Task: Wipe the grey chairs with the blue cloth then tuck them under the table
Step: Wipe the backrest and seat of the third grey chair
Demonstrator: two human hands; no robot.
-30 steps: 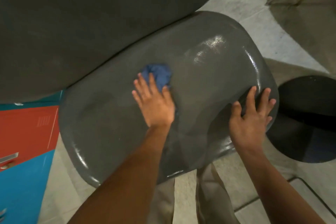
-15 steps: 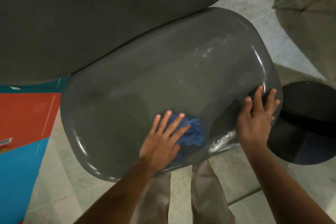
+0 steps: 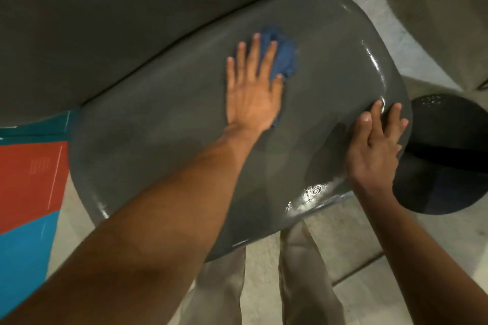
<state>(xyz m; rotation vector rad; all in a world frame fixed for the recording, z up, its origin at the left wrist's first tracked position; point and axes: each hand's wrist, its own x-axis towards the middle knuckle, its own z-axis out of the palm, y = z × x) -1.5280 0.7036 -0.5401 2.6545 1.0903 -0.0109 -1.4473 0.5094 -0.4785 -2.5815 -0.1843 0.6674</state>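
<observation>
The wiping step is under way: the left hand (image 3: 252, 95) presses the cloth (image 3: 281, 58) flat-fingered onto the chair (image 3: 163, 124) seat, near the tabletop (image 3: 111, 13). The right hand (image 3: 375, 145) rests on the seat's edge, fingers loosely extended. Next, probably finish wiping, then tuck it under.

From my feed I see both forearms (image 3: 169, 219) bare — no sleeves, watch or rings showing at either grip. Below them hang loose khaki-beige trouser legs (image 3: 306, 277) — plain cloth, softly creased.
</observation>
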